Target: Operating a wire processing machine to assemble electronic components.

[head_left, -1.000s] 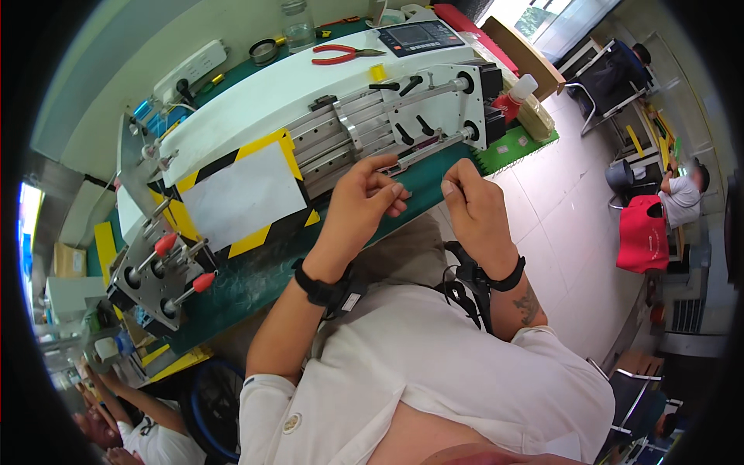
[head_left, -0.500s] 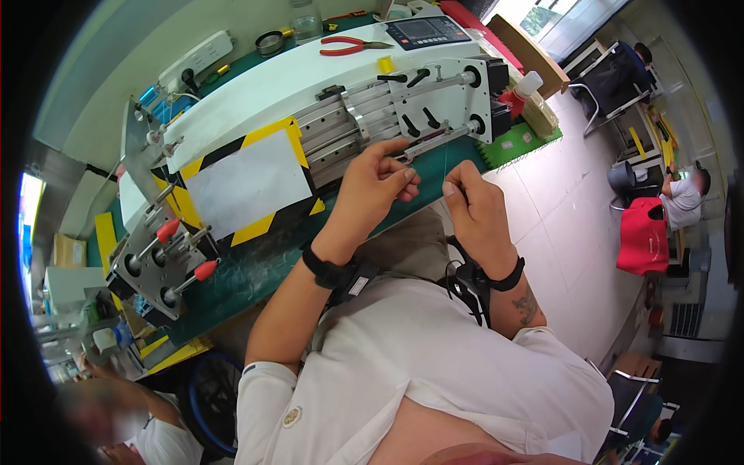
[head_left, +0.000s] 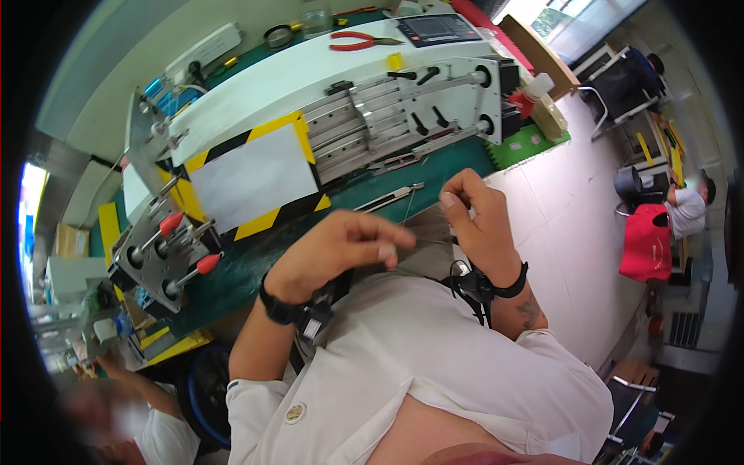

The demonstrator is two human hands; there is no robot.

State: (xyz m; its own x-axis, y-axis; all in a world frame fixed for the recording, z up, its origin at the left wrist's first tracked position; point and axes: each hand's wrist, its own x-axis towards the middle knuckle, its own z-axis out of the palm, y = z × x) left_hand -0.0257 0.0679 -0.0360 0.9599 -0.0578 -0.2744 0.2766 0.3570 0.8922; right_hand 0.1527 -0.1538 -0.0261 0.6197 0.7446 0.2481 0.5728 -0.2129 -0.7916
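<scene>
My left hand (head_left: 341,249) is in front of the bench edge, its fingers loosely stretched with a gap between thumb and forefinger, slightly blurred; I see nothing held in it. Raised to its right, my right hand (head_left: 482,221) has thumb and forefinger pressed together; what they pinch, if anything, is too small to name. A faint thin thread-like line (head_left: 409,205) shows near the left fingertips. Beyond the hands, a slim silver cutter knife (head_left: 391,198) lies on the green bench mat. The metal machine with rails (head_left: 364,128) stands behind it.
A white sheet (head_left: 252,182) lies on a black-and-yellow bordered plate. Red-handled pliers (head_left: 356,40) rest on the machine's white top beside a control panel (head_left: 438,29). Red-tipped levers (head_left: 190,240) jut out at left. A red-and-white bottle (head_left: 533,91) stands at right. Other people sit farther off.
My left hand has drawn back from the machine toward my body and its fingers have loosened, uncovering the cutter knife. The right hand stays raised and pinched; the thread above it no longer shows.
</scene>
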